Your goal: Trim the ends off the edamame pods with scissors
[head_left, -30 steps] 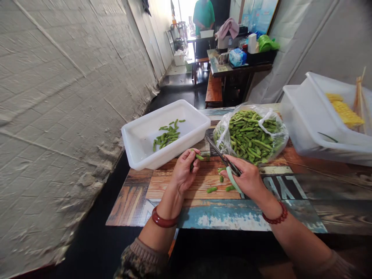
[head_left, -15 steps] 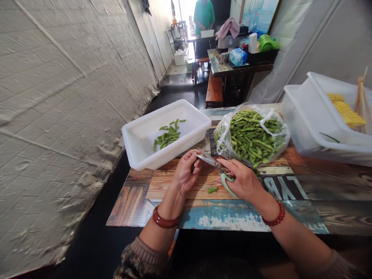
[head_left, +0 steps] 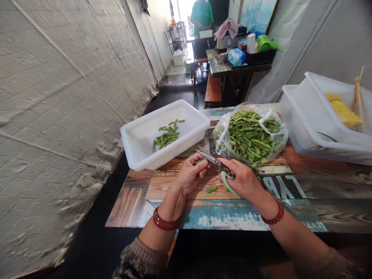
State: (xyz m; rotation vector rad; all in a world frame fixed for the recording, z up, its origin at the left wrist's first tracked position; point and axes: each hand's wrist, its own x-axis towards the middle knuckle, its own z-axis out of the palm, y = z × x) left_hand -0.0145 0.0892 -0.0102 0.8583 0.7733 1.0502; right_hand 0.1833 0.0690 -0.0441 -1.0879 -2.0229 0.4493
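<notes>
My left hand [head_left: 190, 173] pinches a green edamame pod [head_left: 200, 161], mostly covered by the fingers. Wrapped round the pale green handles of a pair of scissors [head_left: 215, 162] is my right hand [head_left: 242, 179]; the blades point left, just by the pod and the left fingertips. A loose pod [head_left: 212, 190] lies on the table below the hands. Behind the left hand stands a white plastic tub [head_left: 136, 157] with a small heap of pods [head_left: 166, 138] in it. Beyond the right hand sits a clear plastic bag [head_left: 220, 137] full of pods [head_left: 248, 133].
The patterned wooden table [head_left: 165, 186] carries stacked white tubs [head_left: 299, 120] at right, with yellow corn [head_left: 344, 110] and sticks inside. A pale brick-patterned wall [head_left: 64, 116] runs along the left. Farther back are a bench [head_left: 213, 89], a cluttered table [head_left: 216, 68] and a person in green [head_left: 202, 15].
The left hand has turned slightly, and its fingertips have moved right along the scissors. Another bit of green now shows on the table beside the scissor handles.
</notes>
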